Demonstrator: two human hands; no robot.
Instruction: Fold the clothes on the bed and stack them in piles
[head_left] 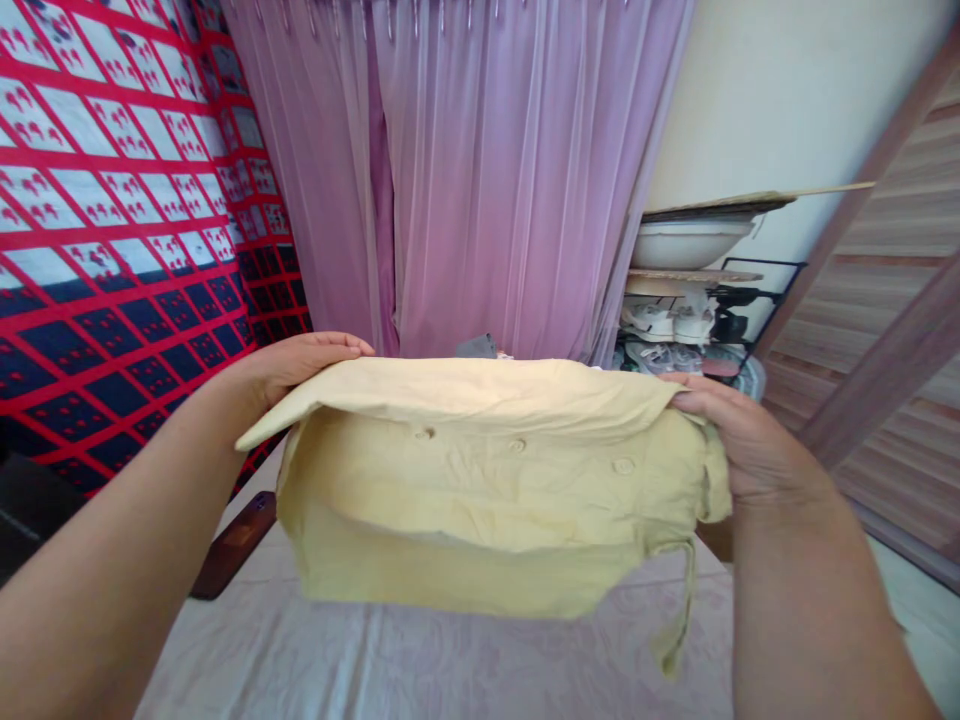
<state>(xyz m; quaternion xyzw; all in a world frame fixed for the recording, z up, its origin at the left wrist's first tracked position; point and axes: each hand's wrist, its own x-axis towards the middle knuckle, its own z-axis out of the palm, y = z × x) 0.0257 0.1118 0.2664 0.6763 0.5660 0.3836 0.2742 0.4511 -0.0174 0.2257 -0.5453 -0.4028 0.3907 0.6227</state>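
A pale yellow buttoned shirt point(480, 500) hangs between my two hands, held up sideways above the covered table. Three buttons run in a line across its front, and a tie cord point(686, 600) dangles from its right end. At the upper left edge, my left hand point(311, 360) grips the cloth, its fingers lying along the far side. My right hand point(739, 430) is closed around the gathered cloth at the other end, the thumb on top. Parts of the fingers on both hands are hidden by the fabric.
A dark phone-like object point(236, 545) lies on the pale cloth-covered surface point(420, 665) at left. Purple curtains point(487, 200) hang behind. On the right, a rack point(772, 310) holds shoes, with a white basin point(694, 243) on top. A wooden door point(892, 300) stands further right.
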